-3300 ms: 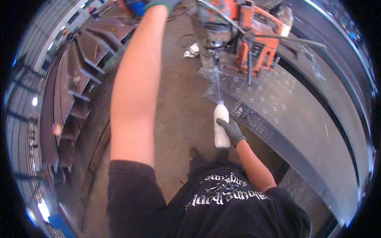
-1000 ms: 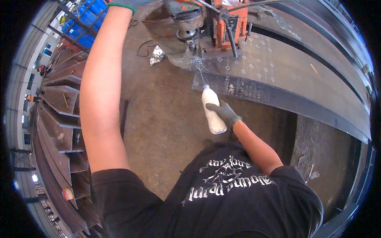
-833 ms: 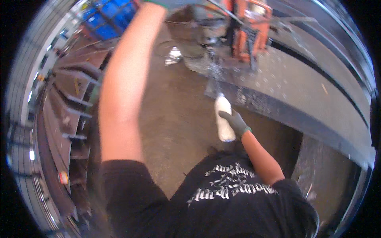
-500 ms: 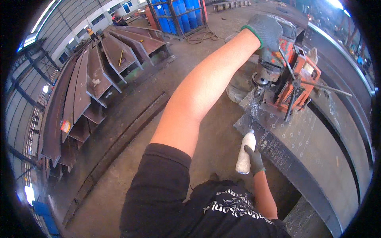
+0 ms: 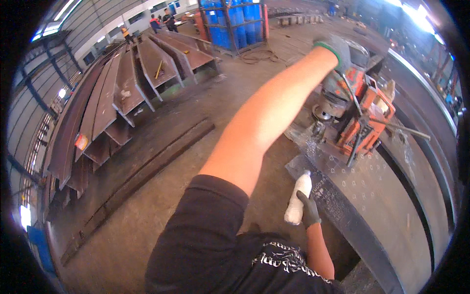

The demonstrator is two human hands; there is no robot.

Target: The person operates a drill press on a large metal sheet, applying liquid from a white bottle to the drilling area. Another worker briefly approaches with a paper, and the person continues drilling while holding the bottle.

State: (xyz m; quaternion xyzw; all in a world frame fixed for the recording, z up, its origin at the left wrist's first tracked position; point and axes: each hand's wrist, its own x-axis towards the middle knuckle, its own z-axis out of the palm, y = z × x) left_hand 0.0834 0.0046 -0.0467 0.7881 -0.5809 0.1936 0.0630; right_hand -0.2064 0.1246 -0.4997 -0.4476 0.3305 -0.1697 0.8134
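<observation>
A large curved steel plate (image 5: 391, 206) dotted with drilled holes fills the right side. On it stands an orange drilling machine (image 5: 360, 115). The person's gloved left hand (image 5: 335, 49) rests on top of the machine, arm stretched across the view; whether it grips anything cannot be told. Near the plate's edge, the gloved right hand (image 5: 308, 210) is closed around a white squeeze bottle (image 5: 298, 198), nozzle tilted up towards the drill bit. Steel beams (image 5: 112, 93) lie on the floor to the left.

Gloved left hand (image 5: 337, 49) on orange magnetic drill (image 5: 355, 110), gloved right hand (image 5: 308, 210) gripping white squeeze bottle (image 5: 298, 205) beside steel plate (image 5: 387, 206).
</observation>
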